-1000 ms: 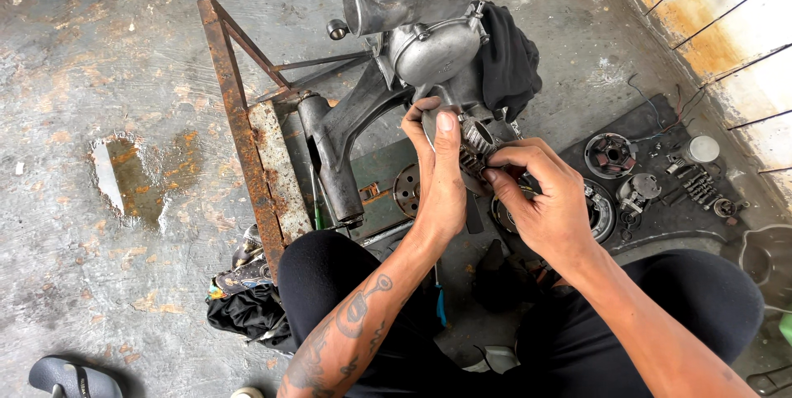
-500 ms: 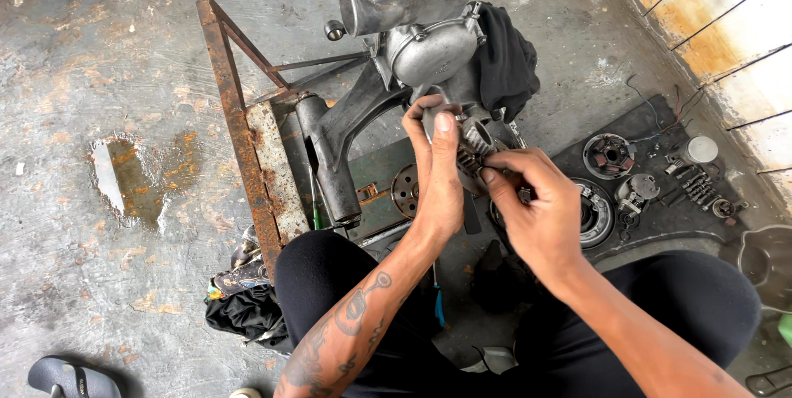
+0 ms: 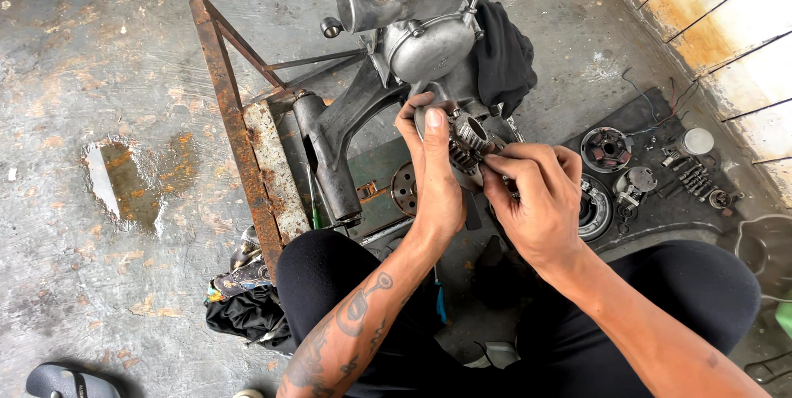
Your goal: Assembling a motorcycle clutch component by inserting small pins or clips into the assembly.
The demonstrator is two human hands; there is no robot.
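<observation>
**K:** Hands status?

**R:** Both on the gear cluster [image 3: 470, 144]. Left hand [image 3: 435, 175] wraps it from the left side, thumb and fingers closed round it, index finger pointing up along its face. Right hand [image 3: 536, 200] comes in from the right, fingertips [image 3: 495, 163] pinched together on the cluster's right edge. Can't tell what, if anything, is between those fingertips: too small.

**K:** Where's the cluster sitting?

**R:** Held just in front of the engine casing [image 3: 417, 31], at its lower right. Whether it's seated in the casing or only held against it, can't tell. Casing is grey cast metal, with its long swing arm [image 3: 330, 146] running down-left. Black cloth [image 3: 503, 56] draped on the casing's right side.

**K:** Support?

**R:** Rusty angle-iron stand [image 3: 235, 122] on the concrete floor [image 3: 99, 51], left of the casing. Green plate [image 3: 375, 179] below, behind the left hand.

**K:** Loose parts?

**R:** Black mat [image 3: 652, 200] to the right, carrying a round stator plate [image 3: 605, 149], a round silver cap [image 3: 698, 141], a spring [image 3: 691, 177] and small fittings. Rust-stained puddle [image 3: 124, 183] on the floor well left. Dark sandal [image 3: 62, 381] bottom left corner.
</observation>
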